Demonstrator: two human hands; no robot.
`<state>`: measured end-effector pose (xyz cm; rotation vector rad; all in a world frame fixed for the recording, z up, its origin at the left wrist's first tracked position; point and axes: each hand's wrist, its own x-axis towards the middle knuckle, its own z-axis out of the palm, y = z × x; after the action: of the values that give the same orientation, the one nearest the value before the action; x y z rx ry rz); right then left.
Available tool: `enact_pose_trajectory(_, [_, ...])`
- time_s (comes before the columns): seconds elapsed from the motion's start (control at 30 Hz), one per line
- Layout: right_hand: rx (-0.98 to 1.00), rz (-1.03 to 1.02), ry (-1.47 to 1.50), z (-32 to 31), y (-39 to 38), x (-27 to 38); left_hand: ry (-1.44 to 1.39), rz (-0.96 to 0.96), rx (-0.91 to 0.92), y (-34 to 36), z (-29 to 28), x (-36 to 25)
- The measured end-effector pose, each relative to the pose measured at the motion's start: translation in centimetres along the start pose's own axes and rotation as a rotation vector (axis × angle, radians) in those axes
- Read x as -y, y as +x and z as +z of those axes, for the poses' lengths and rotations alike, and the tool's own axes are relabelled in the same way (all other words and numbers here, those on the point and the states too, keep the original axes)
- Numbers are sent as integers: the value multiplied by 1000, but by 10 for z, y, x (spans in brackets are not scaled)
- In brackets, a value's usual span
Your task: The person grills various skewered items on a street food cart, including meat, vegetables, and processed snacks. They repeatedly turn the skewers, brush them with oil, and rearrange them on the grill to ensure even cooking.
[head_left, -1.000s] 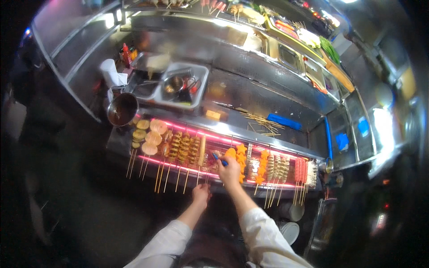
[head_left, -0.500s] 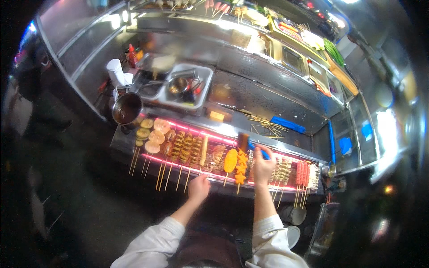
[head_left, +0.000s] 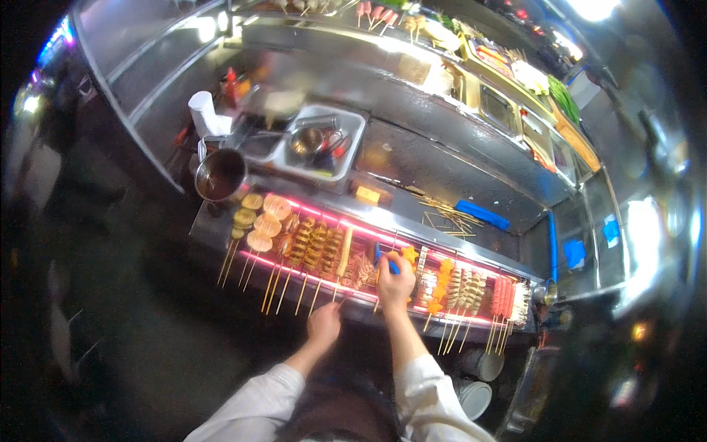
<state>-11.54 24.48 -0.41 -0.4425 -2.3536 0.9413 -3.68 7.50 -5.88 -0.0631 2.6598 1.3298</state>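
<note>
A long grill [head_left: 205, 230] with glowing pink bars carries several skewers: pale round slices [head_left: 269, 225], browned spirals [head_left: 317, 247], orange stars [head_left: 442, 283] and pink sausages [head_left: 501, 291]. My right hand [head_left: 396, 283] is closed round a blue-handled tool [head_left: 381, 254], apparently a brush, over the middle, where it partly hides orange pieces and its own working end. Just left of it lie pinkish, shredded-looking pieces [head_left: 361, 272]. My left hand [head_left: 325, 320] is closed at the grill's front edge, pinching the stick end of a skewer among them.
A dark pot [head_left: 221, 157] stands at the grill's left end. Behind are a white tray [head_left: 337, 171] of utensils, loose bamboo sticks [head_left: 442, 221] and a long blue object [head_left: 482, 214]. A shelf of raw food [head_left: 515, 74] runs above. Pale buckets [head_left: 475, 400] stand below right.
Half a second ago my right hand held the tool farther right, its head raised; it has swung back left toward the middle. My left hand stays near the front edge. The view has shifted slightly.
</note>
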Motion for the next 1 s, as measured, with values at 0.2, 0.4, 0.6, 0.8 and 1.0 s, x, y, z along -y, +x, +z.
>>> enact_pose_trajectory(0.2, [199,2,-107,3,-15,8,9,-24,-1,-4,1,2])
enact_pose_trajectory(0.4, [229,63,24,-28,-16,42,-61,-99,26,1,8,1])
enact_pose_trajectory(0.6, [9,283,442,-97,47,88,-1012,-539,253,5,25,-41])
enact_pose_trajectory(0.8, [112,77,241,-67,3,56,-631,-140,69,0,17,-30])
enact_pose_trajectory(1.0, [82,498,685,-63,23,85,23,162,-286,-9,-151,20])
